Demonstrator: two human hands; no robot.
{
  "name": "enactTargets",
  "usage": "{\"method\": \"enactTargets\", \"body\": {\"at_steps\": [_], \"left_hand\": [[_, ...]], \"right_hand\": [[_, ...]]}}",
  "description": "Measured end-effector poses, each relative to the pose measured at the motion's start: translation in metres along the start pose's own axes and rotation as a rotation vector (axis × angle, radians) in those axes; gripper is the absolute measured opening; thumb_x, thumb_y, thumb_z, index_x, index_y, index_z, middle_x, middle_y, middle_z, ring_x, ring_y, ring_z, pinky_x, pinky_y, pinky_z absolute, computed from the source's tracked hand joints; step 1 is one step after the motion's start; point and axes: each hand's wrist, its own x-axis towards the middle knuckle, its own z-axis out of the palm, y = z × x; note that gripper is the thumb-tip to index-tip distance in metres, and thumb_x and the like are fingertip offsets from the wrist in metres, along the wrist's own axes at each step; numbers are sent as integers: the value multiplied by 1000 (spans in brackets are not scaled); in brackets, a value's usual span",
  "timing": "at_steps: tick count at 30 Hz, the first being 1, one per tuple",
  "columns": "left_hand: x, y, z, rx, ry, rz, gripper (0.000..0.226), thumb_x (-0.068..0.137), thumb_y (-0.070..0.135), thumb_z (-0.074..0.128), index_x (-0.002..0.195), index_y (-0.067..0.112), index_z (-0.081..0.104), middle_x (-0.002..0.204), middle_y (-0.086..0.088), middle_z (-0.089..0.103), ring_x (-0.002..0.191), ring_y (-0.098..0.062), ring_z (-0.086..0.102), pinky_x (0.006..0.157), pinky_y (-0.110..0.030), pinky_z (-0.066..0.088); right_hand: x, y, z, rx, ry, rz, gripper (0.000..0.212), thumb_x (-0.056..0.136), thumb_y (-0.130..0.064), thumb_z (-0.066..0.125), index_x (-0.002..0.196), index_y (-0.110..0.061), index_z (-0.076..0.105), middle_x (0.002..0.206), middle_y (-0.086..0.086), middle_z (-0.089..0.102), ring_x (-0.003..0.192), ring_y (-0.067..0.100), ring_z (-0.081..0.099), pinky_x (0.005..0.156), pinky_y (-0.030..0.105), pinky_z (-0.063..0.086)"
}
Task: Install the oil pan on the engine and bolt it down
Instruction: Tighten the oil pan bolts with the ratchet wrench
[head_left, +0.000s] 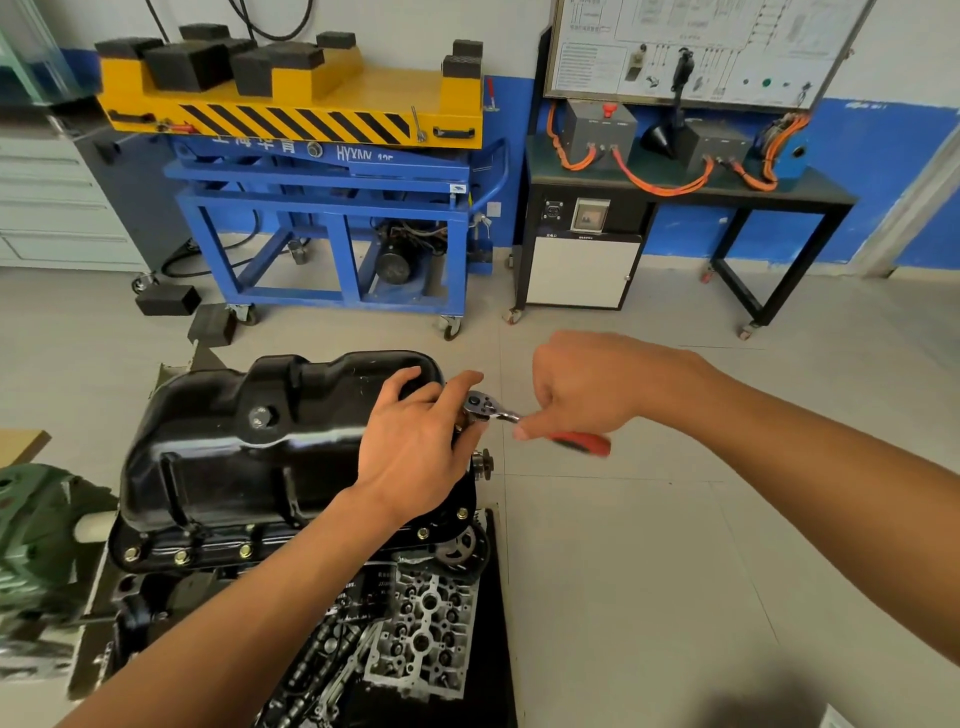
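A glossy black oil pan sits upside-up on the engine, with several brass-coloured bolts along its near flange. My left hand rests on the pan's right end, its fingers curled round the head of a ratchet wrench at the pan's far right flange. My right hand grips the wrench's red handle, which points to the right. The socket and the bolt under it are hidden by my left hand.
The engine stands on a dark printed mat on the tiled floor. A green machine sits at the left. A blue and yellow lift cart and a black training bench stand against the far wall.
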Motion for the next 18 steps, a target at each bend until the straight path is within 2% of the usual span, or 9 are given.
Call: {"method": "enactTargets", "body": {"at_steps": [3, 6, 9, 11, 13, 14, 16, 18], "left_hand": [[0, 1, -2, 2, 7, 0, 44, 89, 36, 67, 128, 17, 60, 78, 10, 72, 88, -16, 69, 112, -37, 27], [0, 0, -1, 12, 17, -10, 44, 85, 32, 72, 126, 16, 63, 75, 9, 71, 85, -17, 69, 112, -37, 27], [0, -2, -1, 52, -45, 16, 55, 78, 27, 75, 130, 14, 61, 77, 5, 71, 90, -19, 70, 114, -38, 23], [3, -4, -4, 123, -201, 25, 62, 85, 36, 63, 143, 20, 49, 100, 8, 73, 110, -13, 64, 120, -34, 12], [4, -7, -4, 184, -318, 47, 59, 95, 43, 46, 151, 29, 36, 131, 13, 63, 127, -6, 52, 123, -34, 2], [4, -8, -3, 181, -330, 58, 55, 97, 42, 43, 151, 31, 37, 138, 14, 58, 130, -5, 50, 123, -35, 1], [4, -8, -4, 129, -294, 50, 51, 96, 38, 42, 146, 29, 45, 136, 13, 60, 126, -7, 54, 123, -36, 3], [2, -6, -5, 106, -228, 39, 51, 92, 38, 38, 140, 26, 52, 120, 13, 69, 117, -7, 60, 122, -35, 9]], "right_hand": [[-1, -10, 6, 241, -119, -44, 61, 94, -51, 59, 51, -7, 57, 40, -5, 32, 36, 11, 29, 38, 14, 28], [3, -27, 15, 343, -141, -76, 55, 97, -45, 56, 63, -5, 71, 41, -7, 49, 37, 7, 40, 42, 12, 33], [8, -52, 20, 391, -112, -104, 55, 100, -43, 49, 65, -9, 75, 57, -3, 67, 47, 6, 54, 55, 14, 43], [13, -68, 24, 430, -57, -118, 53, 100, -44, 50, 60, -15, 70, 59, -1, 69, 51, 6, 57, 59, 17, 42], [16, -82, 28, 427, 31, -121, 47, 95, -51, 55, 54, -29, 56, 51, -7, 58, 51, 6, 52, 58, 22, 37], [16, -86, 30, 408, 71, -113, 44, 92, -55, 57, 55, -33, 51, 51, -11, 53, 55, 5, 50, 59, 24, 37], [17, -89, 33, 386, 110, -91, 41, 87, -58, 62, 56, -33, 50, 49, -12, 50, 59, 4, 51, 58, 25, 38], [15, -85, 33, 375, 87, -55, 44, 83, -59, 65, 54, -29, 51, 41, -13, 50, 49, 2, 50, 51, 24, 35]]}}
